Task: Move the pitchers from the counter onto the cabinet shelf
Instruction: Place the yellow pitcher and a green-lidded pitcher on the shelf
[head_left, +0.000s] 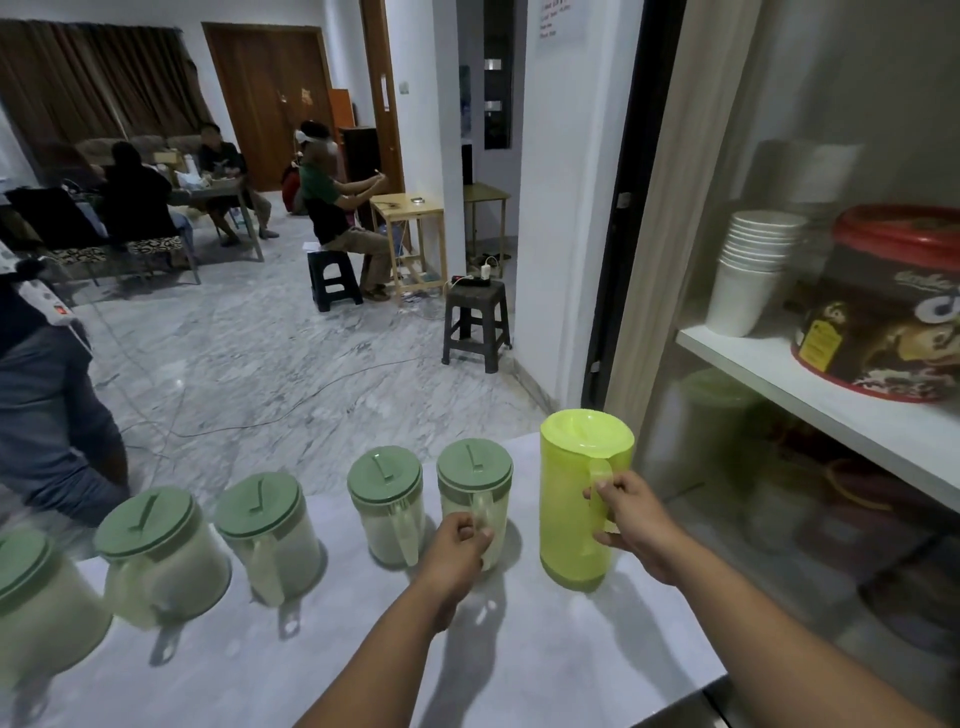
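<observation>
From my feed, a row of pitchers stands along the pale bench (519, 665). At the far left edge a green-lidded pitcher (36, 603) is partly cut off. Next to it sits a second green-lidded pitcher (161, 551), then a third (270, 535), then a fourth (387, 509), each upright with its handle facing me and a little gap between neighbours. The fifth green-lidded pitcher (475, 488) stands just beside the fourth, and my left hand (460, 545) is clenched around its handle; its base is hidden behind the hand, so I cannot tell whether it rests on the bench. Just to its right is the taller lime-yellow pitcher (584, 499), upright, with its base on the bench near the back edge. My right hand (631, 519) is wrapped round its handle, thumb on top. Further right the cabinet stands open: its white shelf (810, 395) carries a stack of white cups (750, 270) and, beside them, a round tin with a red lid (893, 306). Below that shelf I see dim shapes I cannot make out.
</observation>
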